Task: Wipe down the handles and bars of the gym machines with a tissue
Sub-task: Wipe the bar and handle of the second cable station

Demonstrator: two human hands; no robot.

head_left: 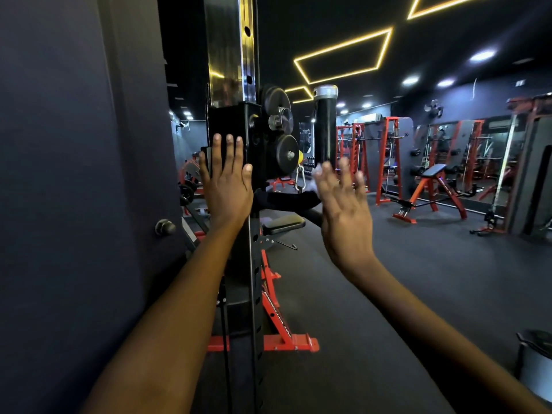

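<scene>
Flat, left hand [226, 177] presses carriage [231, 124]; right hand [343, 198] spread

glossy metal upright [228, 55], matt black carriage [231, 121], chromed handle cap [325, 91]

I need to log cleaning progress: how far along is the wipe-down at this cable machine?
Done: nothing here shows as already wiped. In hand: the left hand rests flat on the black pulley carriage, and the right hand, fingers spread, has the white tissue at its fingertips beside the upright black handle. Left: the red benches and racks behind stand untouched.
</scene>
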